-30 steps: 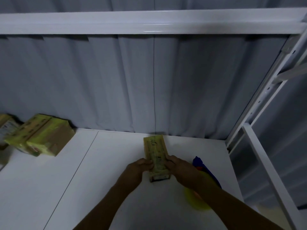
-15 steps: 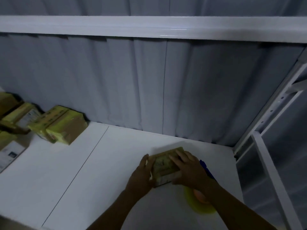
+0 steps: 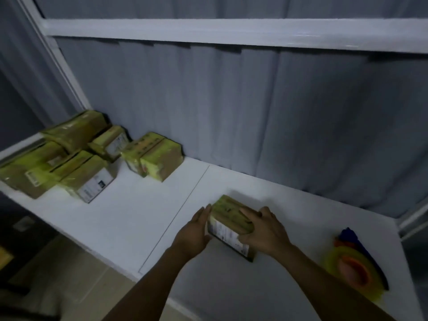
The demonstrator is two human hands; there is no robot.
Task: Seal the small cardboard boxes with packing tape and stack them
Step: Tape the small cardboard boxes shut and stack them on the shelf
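Observation:
A small cardboard box (image 3: 228, 216) wrapped in yellow tape lies on the white table (image 3: 139, 212), its labelled side facing me. My left hand (image 3: 194, 230) presses flat against the box's left side. My right hand (image 3: 264, 230) rests over its top and right end, fingers spread on it. Both hands hold the box between them. A yellow tape dispenser (image 3: 354, 272) with an orange core and a blue handle lies at the right, apart from my hands.
Several taped boxes (image 3: 76, 163) are piled at the table's far left, one pair (image 3: 152, 156) standing nearest. A grey curtain hangs behind the table. A white shelf beam (image 3: 231, 33) runs overhead. The table's front edge drops to a tiled floor at the lower left.
The box has been turned from pointing away from me to lying slantwise. The view has swung left, so the pile of taped boxes now shows in full.

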